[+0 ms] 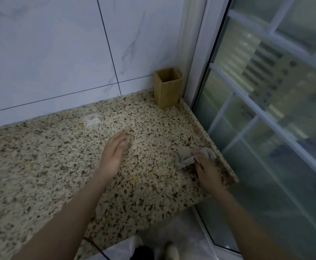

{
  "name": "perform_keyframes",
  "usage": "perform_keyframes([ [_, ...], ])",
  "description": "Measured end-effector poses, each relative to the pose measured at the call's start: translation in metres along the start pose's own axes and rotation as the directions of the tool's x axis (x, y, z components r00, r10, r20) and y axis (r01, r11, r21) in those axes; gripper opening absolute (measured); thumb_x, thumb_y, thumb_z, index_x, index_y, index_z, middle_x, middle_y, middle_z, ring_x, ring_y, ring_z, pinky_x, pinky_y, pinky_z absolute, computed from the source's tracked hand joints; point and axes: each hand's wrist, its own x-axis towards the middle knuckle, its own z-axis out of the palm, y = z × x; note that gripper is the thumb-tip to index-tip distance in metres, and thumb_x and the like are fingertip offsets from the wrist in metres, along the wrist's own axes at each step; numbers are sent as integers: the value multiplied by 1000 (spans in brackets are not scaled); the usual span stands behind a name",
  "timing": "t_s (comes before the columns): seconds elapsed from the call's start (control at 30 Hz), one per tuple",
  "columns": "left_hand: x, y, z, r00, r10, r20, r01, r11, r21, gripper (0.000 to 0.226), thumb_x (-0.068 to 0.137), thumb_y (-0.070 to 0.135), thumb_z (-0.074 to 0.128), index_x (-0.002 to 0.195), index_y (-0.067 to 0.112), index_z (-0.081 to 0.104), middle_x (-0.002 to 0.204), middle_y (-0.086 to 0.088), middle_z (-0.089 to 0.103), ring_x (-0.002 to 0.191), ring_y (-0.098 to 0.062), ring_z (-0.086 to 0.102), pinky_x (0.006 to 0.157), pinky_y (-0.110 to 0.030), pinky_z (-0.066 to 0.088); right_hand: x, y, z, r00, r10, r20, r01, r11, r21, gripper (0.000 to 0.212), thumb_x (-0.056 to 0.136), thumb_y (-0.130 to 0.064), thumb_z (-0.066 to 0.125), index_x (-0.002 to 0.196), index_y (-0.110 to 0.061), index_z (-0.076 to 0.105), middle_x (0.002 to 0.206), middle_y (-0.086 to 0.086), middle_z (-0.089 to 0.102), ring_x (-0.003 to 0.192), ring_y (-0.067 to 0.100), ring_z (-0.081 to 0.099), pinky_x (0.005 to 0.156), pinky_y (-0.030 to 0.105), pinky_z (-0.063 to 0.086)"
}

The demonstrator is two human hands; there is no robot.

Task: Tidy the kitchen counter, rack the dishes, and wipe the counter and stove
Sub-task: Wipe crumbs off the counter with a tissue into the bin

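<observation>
A speckled granite counter fills the lower left of the head view and ends in a corner at the right. My right hand grips a crumpled grey cloth and holds it down on the counter close to the right edge. My left hand hovers over or rests lightly on the middle of the counter, fingers straight and together, holding nothing. Small yellowish crumbs lie on the stone between the two hands.
A small empty wooden box stands in the back right corner against the white tiled wall. A glass door with a white frame runs along the counter's right side. The floor and a shoe show below the counter's front edge.
</observation>
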Motion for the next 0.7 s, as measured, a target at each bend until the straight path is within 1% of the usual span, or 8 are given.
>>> perform_keyframes([
  [0.13,-18,-2,-3,1000,-12,13,13,999,-31,42,99,40,34,133,25,51,147,7,41,136,-9,32,114,-31,17,-28,-17,32,979,142,-146,-143,990,-1,39,101,-25,37,137,-19,49,141,1,50,128,19,46,102,26,34],
  [0.3,-34,-14,-19,998,-56,9,56,993,-103,37,100,36,35,130,25,55,139,15,41,133,-7,33,112,-32,18,-44,-59,71,921,311,-235,-321,947,-3,42,102,-29,34,141,-19,44,143,4,48,125,23,49,97,35,43],
  [0.43,-42,-31,-44,998,-60,8,60,989,-137,34,102,31,36,128,27,56,140,11,43,131,-5,34,111,-23,20,-55,-100,104,917,370,-151,-351,926,140,44,102,-31,32,144,-19,38,150,3,37,136,22,37,107,36,35],
  [0.47,-45,-35,-51,998,-68,-2,67,986,-153,33,101,30,37,127,25,57,138,11,44,130,-6,35,112,-26,21,-58,-114,114,912,389,-130,-365,914,176,44,102,-31,32,145,-20,38,150,2,38,132,22,41,103,34,38],
  [0.53,-48,-43,-62,994,-106,-27,98,973,-210,30,101,28,39,123,22,59,138,8,45,128,-2,38,112,-28,25,-61,-139,135,898,434,-70,-404,877,261,44,102,-35,31,145,-25,37,145,5,45,111,21,54,87,30,46],
  [0.6,-48,-50,-69,986,-158,-54,142,964,-224,29,101,29,40,120,23,60,141,8,42,122,11,36,108,-14,25,-59,-166,151,862,506,13,-474,799,370,44,101,-42,30,143,-31,38,140,5,50,102,21,57,82,28,46],
  [0.63,-47,-52,-73,979,-191,-70,170,958,-233,29,100,30,40,120,23,60,141,9,40,125,9,34,108,-16,23,-57,-177,157,839,539,67,-511,740,437,45,100,-45,29,142,-33,38,139,4,50,107,23,56,85,28,46],
  [0.7,-43,-57,-82,971,-227,-82,203,952,-230,29,101,32,40,121,25,59,143,8,36,134,-5,28,115,-31,18,-52,-199,164,802,570,176,-561,620,549,46,100,-48,28,143,-34,36,134,3,52,106,23,55,83,29,43],
])
